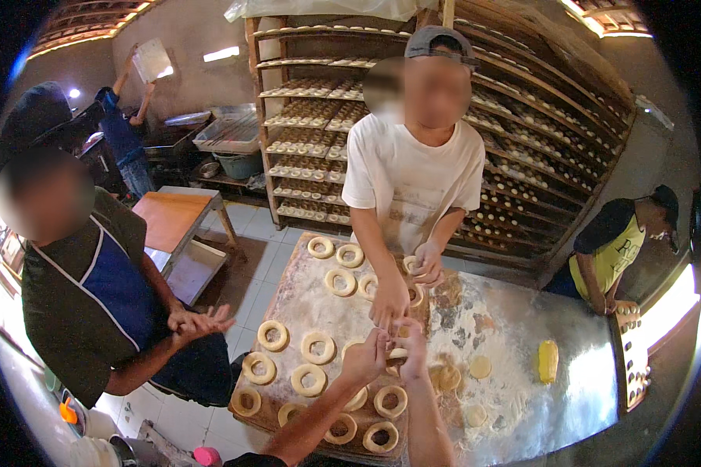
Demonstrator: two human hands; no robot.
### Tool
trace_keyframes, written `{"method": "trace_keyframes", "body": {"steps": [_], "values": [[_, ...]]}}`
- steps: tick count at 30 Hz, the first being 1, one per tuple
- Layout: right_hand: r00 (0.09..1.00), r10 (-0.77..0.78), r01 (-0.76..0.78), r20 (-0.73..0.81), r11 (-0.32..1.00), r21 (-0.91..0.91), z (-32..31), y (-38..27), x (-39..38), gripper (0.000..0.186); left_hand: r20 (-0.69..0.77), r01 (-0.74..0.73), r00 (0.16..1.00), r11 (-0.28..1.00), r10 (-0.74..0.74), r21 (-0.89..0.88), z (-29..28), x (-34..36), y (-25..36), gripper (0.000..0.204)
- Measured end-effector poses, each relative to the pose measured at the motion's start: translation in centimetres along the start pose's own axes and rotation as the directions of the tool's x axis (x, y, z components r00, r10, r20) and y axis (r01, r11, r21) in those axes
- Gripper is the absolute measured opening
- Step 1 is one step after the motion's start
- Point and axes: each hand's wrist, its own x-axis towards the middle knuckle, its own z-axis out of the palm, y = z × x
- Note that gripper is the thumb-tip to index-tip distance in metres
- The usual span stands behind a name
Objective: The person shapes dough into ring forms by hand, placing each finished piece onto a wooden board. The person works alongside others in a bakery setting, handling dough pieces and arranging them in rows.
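Over the front right part of a floured wooden board (308, 292), my left hand (366, 354) and my right hand (410, 349) meet with bent, closed fingers. Between them is a pale dough ring (397, 353), partly hidden by the fingers. Several more dough rings (318, 347) lie flat on the board around my forearms. Just beyond my hands, a co-worker in a white shirt (413, 167) reaches down over the board. One of that person's hands (389, 302) is almost touching mine; the other (427, 266) is at another dough ring (410, 265).
To the right, a floury metal tabletop (514, 311) bears flat dough rounds (480, 366) and a yellow lump (547, 362). A person in an apron (125, 272) stands close on the left. Tall racks (258, 117) of dough pieces rise behind. Another person (619, 249) stands at the far right by a tray (629, 389).
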Motion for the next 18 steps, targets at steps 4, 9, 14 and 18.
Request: {"method": "trace_keyframes", "body": {"steps": [4, 9, 14, 18], "values": [[0.793, -0.513, 0.609, 0.328, 0.669, -0.427, 1.0, 0.5, 2.5, 0.039, -0.015, 0.034, 0.999, 0.984, -0.038, -0.175, -1.5, 2.7, -1.5, 0.032], [0.915, -0.344, 0.395, 0.212, 0.872, -0.29, 2.0, 1.6, 4.7, 0.043, 0.113, 0.095, 0.989, 0.995, -0.091, -0.034, -2.9, 4.3, -2.5, 0.039], [0.995, -0.059, 0.074, 0.086, 0.982, -0.174, 2.9, 0.1, 8.0, 0.056, 0.054, 0.155, 0.988, 0.958, -0.146, -0.24, -2.5, 9.6, -3.3, 0.043], [0.995, -0.037, -0.062, -0.092, 0.492, -0.868, 4.1, -2.7, 10.6, 0.051, 0.058, 0.086, 0.992, 0.949, -0.108, 0.303, -2.9, 13.5, -5.8, 0.041]]}}
